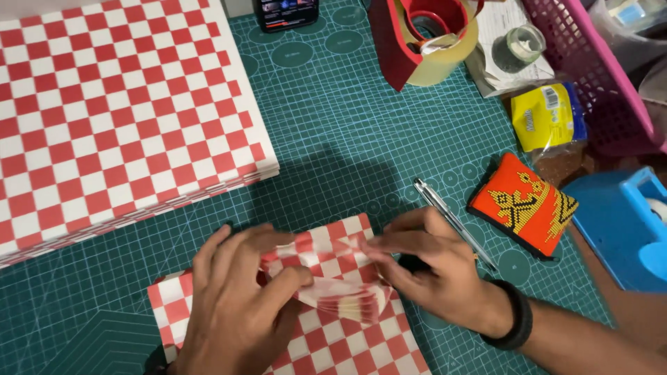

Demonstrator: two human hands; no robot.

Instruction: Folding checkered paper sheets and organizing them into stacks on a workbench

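Both hands are working on a red-and-white checkered paper sheet point(333, 305) lying on the green cutting mat point(347, 139) at the bottom centre of the view. The left hand point(236, 298) is lying over the sheet's left part, thumb and fingers pinching together on a folded, fanned-up bit of the paper near the middle. The right hand point(431, 271) is coming in from the right, fingertips closing on the same raised fold from the other side, so both grips are clamped on paper. A black wristband point(517, 316) is sitting on the right wrist.

A thick stack of checkered sheets point(118, 111) is lying at upper left, well apart from the hands. A silver pen point(451, 215) is lying just beside the right hand, partly under it. A beaded orange pouch point(524, 205) is sitting right of the pen. A red tape dispenser point(424, 38) is standing at top centre, a phone point(286, 12) left of it at the top edge. A pink basket point(590, 69) is at top right, a yellow packet point(545, 117) beside it, and a blue tape dispenser point(622, 226) at the right edge.
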